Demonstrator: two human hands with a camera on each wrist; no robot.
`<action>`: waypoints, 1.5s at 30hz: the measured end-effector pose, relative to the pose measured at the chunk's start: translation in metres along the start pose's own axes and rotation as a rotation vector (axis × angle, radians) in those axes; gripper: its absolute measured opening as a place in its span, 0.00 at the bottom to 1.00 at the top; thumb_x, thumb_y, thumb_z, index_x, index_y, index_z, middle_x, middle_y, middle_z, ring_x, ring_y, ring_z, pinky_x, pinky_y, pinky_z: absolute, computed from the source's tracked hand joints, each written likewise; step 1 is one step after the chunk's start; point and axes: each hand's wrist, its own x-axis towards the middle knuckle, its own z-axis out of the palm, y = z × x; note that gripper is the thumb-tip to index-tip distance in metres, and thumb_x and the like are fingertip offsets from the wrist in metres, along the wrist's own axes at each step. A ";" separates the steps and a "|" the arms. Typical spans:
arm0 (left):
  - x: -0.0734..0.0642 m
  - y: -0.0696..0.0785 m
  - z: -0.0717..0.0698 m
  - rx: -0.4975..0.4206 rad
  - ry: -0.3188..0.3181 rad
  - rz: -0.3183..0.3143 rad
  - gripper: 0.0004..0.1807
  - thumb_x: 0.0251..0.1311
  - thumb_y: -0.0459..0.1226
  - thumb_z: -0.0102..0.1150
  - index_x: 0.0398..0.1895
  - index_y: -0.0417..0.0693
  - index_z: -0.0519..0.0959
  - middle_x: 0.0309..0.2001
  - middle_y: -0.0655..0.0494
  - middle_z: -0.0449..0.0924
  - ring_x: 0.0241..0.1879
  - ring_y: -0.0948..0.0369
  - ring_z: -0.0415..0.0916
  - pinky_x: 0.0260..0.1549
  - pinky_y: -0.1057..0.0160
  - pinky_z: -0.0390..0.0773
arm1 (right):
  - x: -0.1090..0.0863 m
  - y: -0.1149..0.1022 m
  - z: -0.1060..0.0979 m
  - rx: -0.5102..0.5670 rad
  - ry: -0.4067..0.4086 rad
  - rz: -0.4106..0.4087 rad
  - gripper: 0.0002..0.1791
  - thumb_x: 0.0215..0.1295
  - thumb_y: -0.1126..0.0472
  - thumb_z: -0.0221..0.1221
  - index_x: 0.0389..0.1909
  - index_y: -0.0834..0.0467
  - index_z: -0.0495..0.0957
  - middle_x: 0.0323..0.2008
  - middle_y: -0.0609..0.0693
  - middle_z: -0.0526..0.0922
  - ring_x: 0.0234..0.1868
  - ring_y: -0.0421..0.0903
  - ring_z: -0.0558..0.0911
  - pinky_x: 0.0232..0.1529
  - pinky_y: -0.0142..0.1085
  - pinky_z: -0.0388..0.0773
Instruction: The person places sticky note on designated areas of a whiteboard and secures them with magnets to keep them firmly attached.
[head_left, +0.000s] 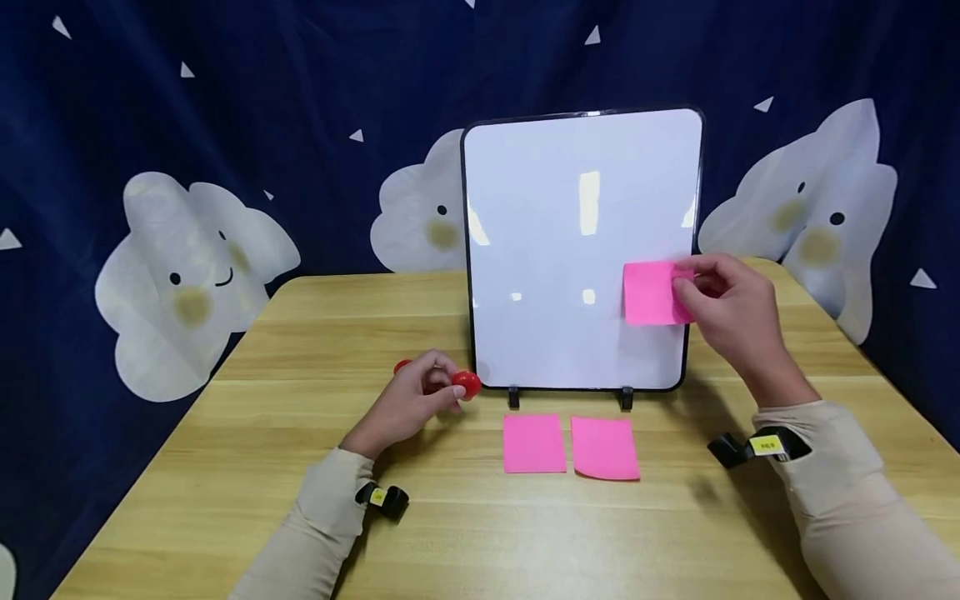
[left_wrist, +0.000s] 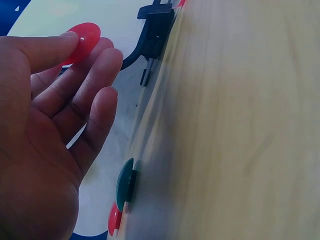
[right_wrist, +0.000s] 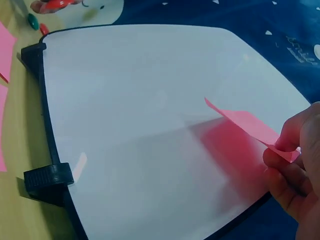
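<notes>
My left hand [head_left: 411, 398] pinches a round red magnet [head_left: 467, 384] between thumb and fingers, beside the whiteboard's lower left corner. At the board's right side, my right hand [head_left: 738, 315] pinches a pink sticky note [head_left: 649, 293] by its right edge. The right wrist view shows this sticky note [right_wrist: 247, 125] standing off the board's surface, with a pink reflection below it. The whiteboard [head_left: 540, 233] is upright, with a black frame. On the table past the left hand are a green magnet [left_wrist: 125, 185] and another red magnet [left_wrist: 114, 219].
Two black feet [head_left: 513, 397] hold the board up on the wooden table [head_left: 420, 533]. Two more pink sticky notes, a left one [head_left: 533, 444] and a right one [head_left: 604, 448], lie in front of it. A dark blue curtain [head_left: 300, 83] with clouds hangs behind.
</notes>
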 end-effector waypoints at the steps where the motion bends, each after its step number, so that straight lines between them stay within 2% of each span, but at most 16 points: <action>1: 0.000 0.000 0.000 0.000 -0.001 -0.002 0.10 0.67 0.35 0.63 0.45 0.45 0.72 0.38 0.45 0.86 0.34 0.49 0.85 0.38 0.60 0.78 | 0.001 -0.001 0.001 -0.015 0.007 -0.008 0.17 0.68 0.58 0.63 0.54 0.60 0.82 0.43 0.53 0.81 0.37 0.42 0.78 0.33 0.19 0.76; 5: 0.000 0.001 0.001 0.002 -0.001 -0.006 0.09 0.67 0.35 0.63 0.45 0.45 0.73 0.37 0.46 0.85 0.34 0.49 0.85 0.39 0.58 0.79 | 0.003 -0.002 0.005 -0.063 0.049 -0.081 0.16 0.67 0.60 0.63 0.53 0.61 0.82 0.44 0.55 0.82 0.37 0.39 0.76 0.34 0.17 0.72; 12: 0.000 0.003 0.001 0.005 0.003 -0.001 0.09 0.67 0.35 0.63 0.45 0.45 0.73 0.37 0.45 0.85 0.34 0.49 0.85 0.39 0.59 0.79 | 0.006 -0.001 0.008 -0.115 0.142 -0.209 0.12 0.65 0.65 0.64 0.48 0.64 0.85 0.40 0.56 0.80 0.35 0.31 0.74 0.39 0.20 0.69; 18: 0.000 0.002 0.001 0.001 0.002 -0.004 0.09 0.67 0.35 0.63 0.45 0.45 0.73 0.37 0.46 0.85 0.34 0.49 0.85 0.39 0.59 0.79 | 0.010 0.001 0.011 -0.110 0.203 -0.307 0.13 0.63 0.70 0.64 0.48 0.66 0.85 0.40 0.58 0.81 0.36 0.29 0.74 0.41 0.18 0.71; 25: 0.001 0.000 0.001 -0.004 0.001 0.005 0.09 0.68 0.35 0.62 0.46 0.45 0.73 0.38 0.45 0.85 0.34 0.49 0.85 0.40 0.59 0.79 | 0.012 0.005 0.011 -0.098 0.225 -0.385 0.15 0.61 0.76 0.62 0.48 0.67 0.85 0.41 0.60 0.81 0.36 0.27 0.74 0.41 0.18 0.71; 28: 0.001 -0.001 0.000 -0.001 0.005 0.012 0.09 0.68 0.35 0.62 0.46 0.45 0.73 0.37 0.47 0.85 0.34 0.50 0.85 0.41 0.58 0.79 | 0.013 0.008 0.012 -0.120 0.233 -0.395 0.14 0.61 0.76 0.62 0.48 0.67 0.85 0.41 0.61 0.81 0.36 0.31 0.74 0.40 0.18 0.70; 36: 0.003 0.002 0.002 -0.005 0.043 0.042 0.11 0.68 0.36 0.63 0.50 0.46 0.76 0.39 0.50 0.85 0.33 0.50 0.84 0.43 0.58 0.82 | 0.015 0.010 0.009 -0.142 0.247 -0.422 0.09 0.61 0.75 0.63 0.42 0.70 0.83 0.40 0.63 0.79 0.36 0.51 0.80 0.41 0.18 0.67; 41: 0.007 0.007 0.004 -0.007 0.079 0.049 0.11 0.68 0.37 0.62 0.52 0.47 0.77 0.39 0.50 0.84 0.34 0.48 0.84 0.42 0.59 0.82 | 0.014 0.010 0.009 -0.175 0.250 -0.431 0.10 0.62 0.73 0.63 0.43 0.70 0.85 0.40 0.62 0.80 0.36 0.54 0.81 0.36 0.18 0.65; 45: 0.008 0.011 0.006 -0.023 0.108 0.060 0.11 0.68 0.35 0.62 0.51 0.47 0.77 0.38 0.49 0.84 0.33 0.48 0.83 0.38 0.57 0.82 | 0.016 0.012 0.011 -0.181 0.239 -0.464 0.10 0.61 0.73 0.63 0.43 0.70 0.85 0.39 0.63 0.79 0.36 0.54 0.81 0.36 0.19 0.65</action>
